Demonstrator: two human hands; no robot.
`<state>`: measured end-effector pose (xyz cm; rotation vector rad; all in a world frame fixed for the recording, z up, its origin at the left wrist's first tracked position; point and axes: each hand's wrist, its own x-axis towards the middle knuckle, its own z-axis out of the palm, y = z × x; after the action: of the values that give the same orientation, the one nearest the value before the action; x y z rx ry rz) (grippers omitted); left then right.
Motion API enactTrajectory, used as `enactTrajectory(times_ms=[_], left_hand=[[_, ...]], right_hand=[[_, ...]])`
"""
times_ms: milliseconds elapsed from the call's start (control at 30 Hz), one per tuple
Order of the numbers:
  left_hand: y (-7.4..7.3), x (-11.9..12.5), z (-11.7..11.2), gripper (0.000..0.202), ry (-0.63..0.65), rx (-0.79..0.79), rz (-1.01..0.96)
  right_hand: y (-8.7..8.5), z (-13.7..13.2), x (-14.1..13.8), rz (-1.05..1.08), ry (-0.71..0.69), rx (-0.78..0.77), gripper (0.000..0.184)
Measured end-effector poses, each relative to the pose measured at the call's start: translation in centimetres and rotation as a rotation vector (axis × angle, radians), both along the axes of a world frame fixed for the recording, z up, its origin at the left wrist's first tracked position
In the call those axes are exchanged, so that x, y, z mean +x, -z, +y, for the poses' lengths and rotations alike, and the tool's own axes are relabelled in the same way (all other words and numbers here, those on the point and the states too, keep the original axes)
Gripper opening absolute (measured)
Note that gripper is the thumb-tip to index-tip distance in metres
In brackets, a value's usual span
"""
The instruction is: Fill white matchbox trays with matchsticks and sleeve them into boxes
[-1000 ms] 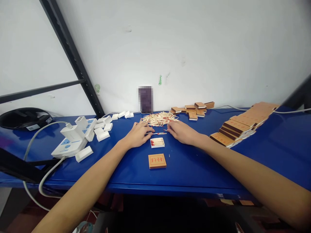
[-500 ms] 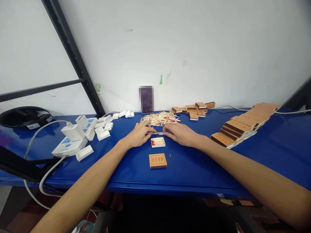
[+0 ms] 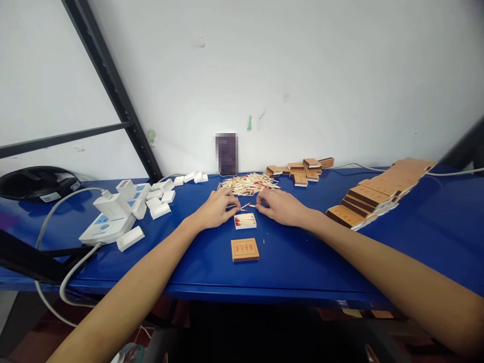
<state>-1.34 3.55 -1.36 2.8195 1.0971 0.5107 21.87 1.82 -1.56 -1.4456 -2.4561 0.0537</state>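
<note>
My left hand (image 3: 217,208) and my right hand (image 3: 280,206) rest on the blue table (image 3: 287,262), fingertips pinched on a few red-tipped matchsticks (image 3: 246,205) between them. Just below lies an open white matchbox tray (image 3: 245,221) partly filled with matches. A brown matchbox sleeve (image 3: 245,249) lies nearer me. Behind my hands is a loose pile of matches (image 3: 249,183).
White empty trays (image 3: 161,197) and a white power strip with plugs (image 3: 113,214) sit at the left, its cable hanging over the edge. Brown matchboxes (image 3: 300,171) lie at the back; a long row of them (image 3: 378,194) runs at the right. A dark object (image 3: 36,182) sits far left.
Both hands drew closer together over the tray, gathering the matchsticks between the fingertips; the matches now tilt slightly.
</note>
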Motion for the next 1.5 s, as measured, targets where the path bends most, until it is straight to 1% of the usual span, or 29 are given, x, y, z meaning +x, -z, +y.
enactTrajectory(times_ms=[233,333,400,467,667,833,967,1067,1167,1267,1400,1500], left_hand=[[-0.3,0.2,-0.3,0.024,0.025,-0.016,0.043],[-0.1,0.2,-0.2,0.030,0.036,-0.018,0.057],[0.0,0.2,-0.1,0.033,0.048,-0.012,0.065],[0.0,0.3,-0.1,0.036,0.061,-0.010,0.075],[-0.1,0.0,0.1,0.028,0.045,0.010,0.032],[0.0,-0.1,0.2,0.027,0.018,0.021,0.014],[0.1,0.5,0.2,0.017,-0.039,0.042,-0.034],[0.1,1.0,0.1,0.017,-0.066,0.051,-0.072],[-0.1,1.1,-0.2,0.016,-0.047,0.074,-0.073],[-0.6,0.5,-0.4,0.017,0.010,0.035,-0.059],[-0.8,-0.3,-0.4,0.016,0.059,-0.055,-0.034],[-0.5,-0.1,-0.1,0.016,0.042,-0.051,-0.030]], right_hand=[[0.3,0.0,-0.7,0.020,0.069,0.020,0.014],[0.1,0.2,-1.1,0.033,0.091,0.024,0.020],[0.1,0.3,-1.2,0.071,0.070,0.011,0.027],[0.0,0.5,-1.3,0.109,0.033,-0.005,0.029],[0.1,1.0,-1.0,0.148,-0.048,-0.025,0.016],[0.4,1.1,-0.6,0.126,-0.107,0.014,0.016],[0.7,1.0,-0.6,0.133,-0.125,0.034,0.017],[0.7,0.9,-0.6,0.132,-0.134,0.035,0.016],[0.5,0.8,-0.2,0.111,-0.118,0.033,0.015],[0.3,0.7,0.3,0.105,-0.107,0.028,0.014],[0.0,0.4,0.5,0.159,-0.214,-0.036,0.015],[0.1,0.1,0.1,0.189,-0.266,-0.044,0.017]])
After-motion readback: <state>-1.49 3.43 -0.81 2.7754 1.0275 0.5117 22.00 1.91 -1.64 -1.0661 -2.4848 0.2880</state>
